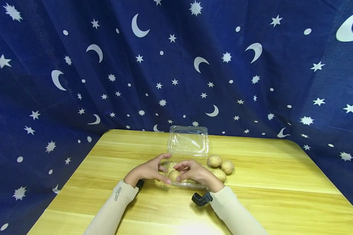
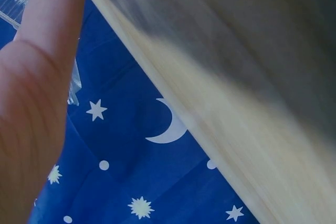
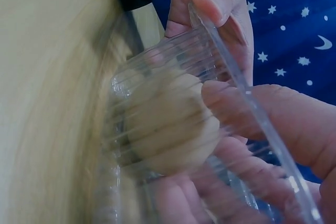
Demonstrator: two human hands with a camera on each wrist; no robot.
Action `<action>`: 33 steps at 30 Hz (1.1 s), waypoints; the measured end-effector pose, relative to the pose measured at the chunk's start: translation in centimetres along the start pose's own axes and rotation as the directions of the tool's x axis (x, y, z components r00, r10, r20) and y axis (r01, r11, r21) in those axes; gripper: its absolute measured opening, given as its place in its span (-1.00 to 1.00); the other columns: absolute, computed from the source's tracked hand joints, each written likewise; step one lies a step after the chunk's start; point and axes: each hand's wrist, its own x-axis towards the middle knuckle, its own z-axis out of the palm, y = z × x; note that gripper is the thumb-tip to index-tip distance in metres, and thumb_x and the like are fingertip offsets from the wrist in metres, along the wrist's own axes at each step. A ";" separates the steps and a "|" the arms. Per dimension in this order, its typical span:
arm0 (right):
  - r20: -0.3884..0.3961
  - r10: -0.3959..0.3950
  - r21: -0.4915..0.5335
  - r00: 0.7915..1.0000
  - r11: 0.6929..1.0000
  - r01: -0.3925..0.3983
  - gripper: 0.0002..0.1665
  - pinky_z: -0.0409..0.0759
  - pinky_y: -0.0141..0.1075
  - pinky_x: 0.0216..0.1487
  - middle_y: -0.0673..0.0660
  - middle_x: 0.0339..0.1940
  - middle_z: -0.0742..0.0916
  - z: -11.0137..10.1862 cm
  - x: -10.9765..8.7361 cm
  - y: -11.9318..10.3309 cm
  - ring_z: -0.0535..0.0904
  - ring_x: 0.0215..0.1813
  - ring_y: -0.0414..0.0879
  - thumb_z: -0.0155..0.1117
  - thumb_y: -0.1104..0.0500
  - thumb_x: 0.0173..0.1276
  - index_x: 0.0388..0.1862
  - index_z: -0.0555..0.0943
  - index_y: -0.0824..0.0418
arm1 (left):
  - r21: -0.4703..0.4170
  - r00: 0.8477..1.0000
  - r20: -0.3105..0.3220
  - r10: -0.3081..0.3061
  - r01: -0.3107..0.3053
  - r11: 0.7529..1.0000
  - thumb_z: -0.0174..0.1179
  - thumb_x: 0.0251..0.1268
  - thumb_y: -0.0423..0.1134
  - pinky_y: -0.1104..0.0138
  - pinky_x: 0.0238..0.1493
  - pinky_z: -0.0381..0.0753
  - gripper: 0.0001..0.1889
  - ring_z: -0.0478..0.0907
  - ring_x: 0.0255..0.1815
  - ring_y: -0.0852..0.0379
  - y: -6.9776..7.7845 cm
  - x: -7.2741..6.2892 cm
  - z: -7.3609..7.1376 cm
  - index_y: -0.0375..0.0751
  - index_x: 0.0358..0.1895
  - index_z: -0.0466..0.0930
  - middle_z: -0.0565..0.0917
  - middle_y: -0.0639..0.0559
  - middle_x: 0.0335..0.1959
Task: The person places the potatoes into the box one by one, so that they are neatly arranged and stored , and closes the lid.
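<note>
Potato (image 1: 173,175) sits near-left in the clear box (image 1: 188,184), right hand (image 1: 195,171) pinching it, left hand (image 1: 148,169) curved around the box's side — likely the placing step, calling next for gentle release.

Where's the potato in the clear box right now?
In the head view, the potato is in the near left part of the box, held by the right hand, with the left hand at the box's left side.

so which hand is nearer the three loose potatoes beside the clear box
Right. The right hand, holding a potato in the clear box, is just left of the three loose potatoes; the left hand is farther, at the box's left side.
</note>
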 end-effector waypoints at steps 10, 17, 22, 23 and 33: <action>-0.002 -0.063 -0.109 0.998 0.992 0.062 -0.44 0.69 -0.08 0.22 0.36 0.19 0.74 -0.2 -0.6 -0.4 0.68 0.16 0.13 0.52 0.40 0.32 0.27 0.62 0.55 | 0.001 1.000 0.002 -0.005 0.005 1.000 0.63 0.21 -0.25 0.07 0.19 0.68 0.17 0.51 0.41 -0.31 0.0 0.0 0.0 -0.34 0.74 -0.03 0.09 -0.30 0.74; -0.009 -0.135 -0.130 0.991 0.983 0.133 -0.41 0.70 -0.10 0.20 0.48 0.29 0.68 -0.5 -0.8 -0.1 0.69 0.18 0.17 0.51 0.36 0.37 0.32 0.58 0.57 | 0.002 1.000 0.000 -0.006 0.006 1.000 0.63 0.20 -0.24 0.09 0.17 0.68 0.17 0.52 0.39 -0.30 0.1 0.0 0.0 -0.32 0.74 -0.02 0.09 -0.30 0.74; -0.001 -0.166 -0.092 0.986 0.982 0.165 -0.42 0.69 -0.18 0.16 0.54 0.28 0.66 -1.1 -1.0 0.1 0.68 0.19 0.23 0.46 0.38 0.41 0.33 0.54 0.62 | 0.003 1.000 -0.002 -0.004 0.004 1.000 0.63 0.19 -0.25 0.10 0.16 0.69 0.17 0.52 0.38 -0.31 0.2 0.0 0.0 -0.33 0.73 -0.02 0.09 -0.30 0.73; 0.000 -0.171 -0.088 0.985 0.981 0.171 -0.42 0.69 -0.20 0.15 0.54 0.28 0.66 -1.1 -1.1 0.2 0.68 0.19 0.24 0.45 0.39 0.41 0.33 0.54 0.62 | 0.003 1.000 -0.003 -0.003 0.003 1.000 0.63 0.19 -0.25 0.10 0.16 0.69 0.17 0.52 0.38 -0.31 0.2 0.0 0.0 -0.34 0.73 -0.01 0.09 -0.31 0.73; -0.032 -0.190 -0.003 0.981 0.982 0.190 -0.45 0.68 -0.34 0.10 0.56 0.26 0.65 -1.7 -1.8 0.0 0.68 0.16 0.16 0.40 0.37 0.45 0.33 0.54 0.62 | 0.012 1.000 -0.009 -0.003 0.003 1.000 0.63 0.18 -0.26 0.13 0.15 0.68 0.16 0.53 0.36 -0.26 0.1 0.0 0.0 -0.33 0.73 0.00 0.11 -0.30 0.73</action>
